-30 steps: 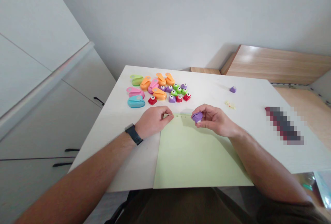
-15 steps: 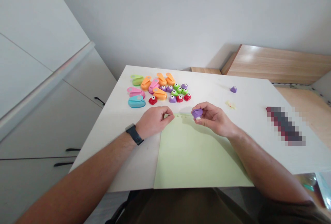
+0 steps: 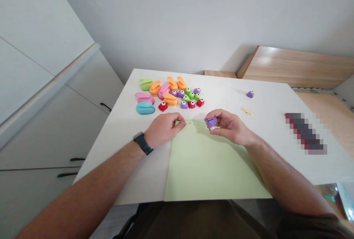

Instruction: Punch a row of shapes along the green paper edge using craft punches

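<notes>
A light green sheet of paper (image 3: pixel 212 169) lies on the table, with several small punched holes along its far edge. My left hand (image 3: pixel 167 127) pinches the sheet's far left corner between thumb and fingers. In my right hand (image 3: pixel 228 126) is a small purple craft punch (image 3: pixel 211 122), turned so that its white button faces down. The punch is at the sheet's far edge, right of the holes; whether the paper sits in its slot I cannot tell.
Larger lever punches (image 3: pixel 145 108) and small red, green and purple punches (image 3: pixel 191 104) stand at the back left of the white table (image 3: pixel 132 180). At the right are another purple punch (image 3: pixel 250 94), tiny paper scraps (image 3: pixel 247 111) and a blurred dark object (image 3: pixel 305 134).
The purple punch has tilted slightly in my right hand. My left hand keeps its pinch on the paper's corner, and the view has shifted a little.
</notes>
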{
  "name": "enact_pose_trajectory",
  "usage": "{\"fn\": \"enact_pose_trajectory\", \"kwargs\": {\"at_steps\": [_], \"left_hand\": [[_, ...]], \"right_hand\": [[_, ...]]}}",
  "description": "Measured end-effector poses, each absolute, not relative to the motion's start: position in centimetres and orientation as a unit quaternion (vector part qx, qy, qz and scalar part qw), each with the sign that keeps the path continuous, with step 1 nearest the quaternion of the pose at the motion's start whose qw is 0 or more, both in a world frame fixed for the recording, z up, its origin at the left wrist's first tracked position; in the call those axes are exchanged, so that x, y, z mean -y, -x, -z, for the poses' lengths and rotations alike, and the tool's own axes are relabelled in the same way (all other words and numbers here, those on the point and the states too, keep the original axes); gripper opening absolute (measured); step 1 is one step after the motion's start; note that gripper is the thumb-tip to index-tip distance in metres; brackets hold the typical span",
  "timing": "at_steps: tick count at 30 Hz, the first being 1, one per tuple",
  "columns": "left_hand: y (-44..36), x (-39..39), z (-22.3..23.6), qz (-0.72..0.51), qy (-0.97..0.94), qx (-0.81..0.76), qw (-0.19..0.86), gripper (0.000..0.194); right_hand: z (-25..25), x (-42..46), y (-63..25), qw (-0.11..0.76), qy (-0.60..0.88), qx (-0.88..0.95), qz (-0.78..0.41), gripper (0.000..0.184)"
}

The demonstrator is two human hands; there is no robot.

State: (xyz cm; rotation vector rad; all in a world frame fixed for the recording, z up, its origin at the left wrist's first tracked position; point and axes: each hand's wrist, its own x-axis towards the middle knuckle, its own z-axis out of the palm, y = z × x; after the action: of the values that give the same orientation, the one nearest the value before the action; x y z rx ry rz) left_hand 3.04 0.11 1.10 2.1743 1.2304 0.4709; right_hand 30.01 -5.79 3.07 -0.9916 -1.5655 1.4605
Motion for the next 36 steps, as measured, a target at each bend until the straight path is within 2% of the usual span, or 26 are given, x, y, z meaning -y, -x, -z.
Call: {"fn": "enact_pose_trajectory", "kwargs": {"at_steps": [14,27,33,36], "left_hand": [[-3.1,0.0,-1.2,-0.177,-0.817,-0.460,0.299,0.026],[-3.1,0.0,-1.4,-0.169,-0.819,-0.459,0.302,0.026],[-3.0,0.0,-1.3,-0.181,-0.818,-0.455,0.303,0.024],[-3.0,0.0,-1.3,-0.188,-0.819,-0.447,0.307,0.024]], "right_hand": [[-2.9,5.7,-30.0,0.366,0.390,0.624,-0.570,0.043],[-2.4,5.5,-30.2,0.393,0.363,0.660,-0.528,0.039],[-2.9,5.2,-31.1,0.378,0.422,0.671,-0.478,0.041],[-3.1,4.9,-31.9,0.344,0.474,0.690,-0.426,0.043]]}}
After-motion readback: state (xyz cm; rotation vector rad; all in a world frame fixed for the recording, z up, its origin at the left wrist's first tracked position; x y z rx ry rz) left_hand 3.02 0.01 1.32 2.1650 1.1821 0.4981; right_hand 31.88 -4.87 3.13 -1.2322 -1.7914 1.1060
